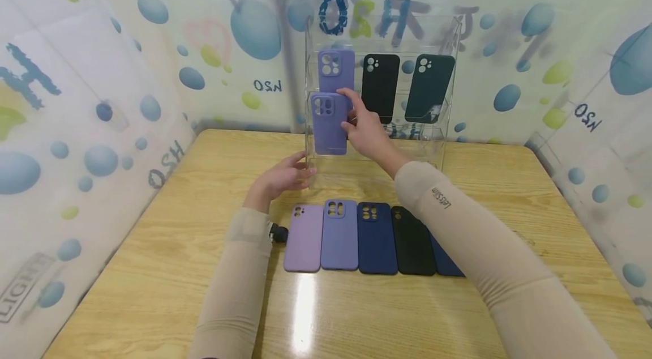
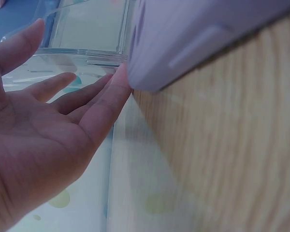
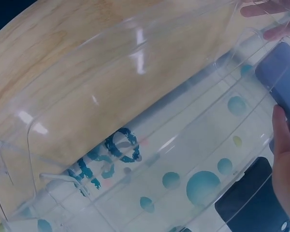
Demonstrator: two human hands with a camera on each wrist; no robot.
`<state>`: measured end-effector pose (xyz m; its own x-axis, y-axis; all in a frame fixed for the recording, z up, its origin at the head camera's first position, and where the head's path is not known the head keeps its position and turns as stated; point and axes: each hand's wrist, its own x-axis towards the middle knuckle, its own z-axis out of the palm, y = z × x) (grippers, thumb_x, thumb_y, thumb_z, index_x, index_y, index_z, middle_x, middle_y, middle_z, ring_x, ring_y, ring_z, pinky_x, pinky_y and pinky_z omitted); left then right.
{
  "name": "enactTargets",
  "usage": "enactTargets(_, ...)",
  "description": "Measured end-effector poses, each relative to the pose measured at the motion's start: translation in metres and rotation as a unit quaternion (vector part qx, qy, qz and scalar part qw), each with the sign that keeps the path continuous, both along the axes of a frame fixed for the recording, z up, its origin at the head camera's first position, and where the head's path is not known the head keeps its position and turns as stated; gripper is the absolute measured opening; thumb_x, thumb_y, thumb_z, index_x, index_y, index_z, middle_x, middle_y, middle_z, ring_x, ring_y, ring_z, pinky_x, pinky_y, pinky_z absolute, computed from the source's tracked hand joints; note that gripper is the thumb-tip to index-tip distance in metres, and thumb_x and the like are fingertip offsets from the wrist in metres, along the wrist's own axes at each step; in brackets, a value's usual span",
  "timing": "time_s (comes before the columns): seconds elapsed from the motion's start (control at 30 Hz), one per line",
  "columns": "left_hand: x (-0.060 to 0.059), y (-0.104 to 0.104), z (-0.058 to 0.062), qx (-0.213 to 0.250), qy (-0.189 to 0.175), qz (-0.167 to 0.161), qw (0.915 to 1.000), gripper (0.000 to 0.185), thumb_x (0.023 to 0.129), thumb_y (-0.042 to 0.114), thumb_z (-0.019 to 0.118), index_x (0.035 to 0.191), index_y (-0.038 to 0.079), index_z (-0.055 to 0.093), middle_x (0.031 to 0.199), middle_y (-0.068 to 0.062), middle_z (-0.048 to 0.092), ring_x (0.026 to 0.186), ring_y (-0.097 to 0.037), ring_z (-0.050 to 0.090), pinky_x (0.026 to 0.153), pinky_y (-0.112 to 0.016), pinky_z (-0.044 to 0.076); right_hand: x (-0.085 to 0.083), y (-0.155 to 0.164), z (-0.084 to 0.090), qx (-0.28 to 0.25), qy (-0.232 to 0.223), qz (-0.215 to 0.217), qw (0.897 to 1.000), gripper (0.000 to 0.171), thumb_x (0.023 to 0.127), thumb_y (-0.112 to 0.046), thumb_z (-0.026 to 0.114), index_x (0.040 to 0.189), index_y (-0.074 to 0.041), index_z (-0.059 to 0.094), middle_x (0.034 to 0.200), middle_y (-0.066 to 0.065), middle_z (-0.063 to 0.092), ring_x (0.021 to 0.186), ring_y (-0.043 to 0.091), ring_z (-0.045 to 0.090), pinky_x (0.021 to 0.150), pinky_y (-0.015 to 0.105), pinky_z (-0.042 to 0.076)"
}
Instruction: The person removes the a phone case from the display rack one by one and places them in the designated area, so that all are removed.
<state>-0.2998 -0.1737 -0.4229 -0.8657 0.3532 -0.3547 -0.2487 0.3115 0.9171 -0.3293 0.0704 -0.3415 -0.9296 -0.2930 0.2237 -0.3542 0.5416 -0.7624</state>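
My right hand grips a purple phone case at its top and right edge, with the thumb along the side. The case stands upright at the left of a clear acrylic display rack, in front of another purple phone case. In the right wrist view the gripped case shows bluish, cut by the frame edge. My left hand is beside the rack's lower left corner, its fingers extended and holding nothing. Whether its fingertips touch the rack, I cannot tell.
A black case and a dark green case stand on the rack's upper tier. In front, a row on the wooden table has a lilac case, a periwinkle case, a navy case and others partly under my right arm.
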Motion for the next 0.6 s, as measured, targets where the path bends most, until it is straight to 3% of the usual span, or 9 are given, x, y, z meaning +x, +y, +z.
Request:
enactTargets(0.3,0.0008,0.0029,-0.0012,0.012,0.0,-0.001,0.9999,0.082,0.11,0.019,0.06,0.173,0.018,0.008,0.175,-0.021,0.026,0.154,-0.037,0.044,0.124,-0.051,0.045,0.0053,0.0036,-0.004,0.023,0.03,-0.006,0.999,0.069,0.109,-0.006,0.057,0.163,-0.039,0.028,0.114,0.013,0.068,0.094,0.03,0.068,0.079,0.044,0.057)
enactTargets(0.6,-0.0002,-0.0003,-0.0027,0.008,0.002,0.001,1.0,0.084,0.11,0.019,0.059,0.174,0.018,0.005,0.176,-0.021,0.022,0.156,-0.036,0.042,0.125,-0.051,0.043,0.0096,0.0067,0.0042,-0.002,0.109,-0.016,0.994,0.067,0.107,0.002,0.057,0.159,-0.031,0.032,0.103,0.016,0.072,0.089,0.03,0.071,0.078,0.043,0.06)
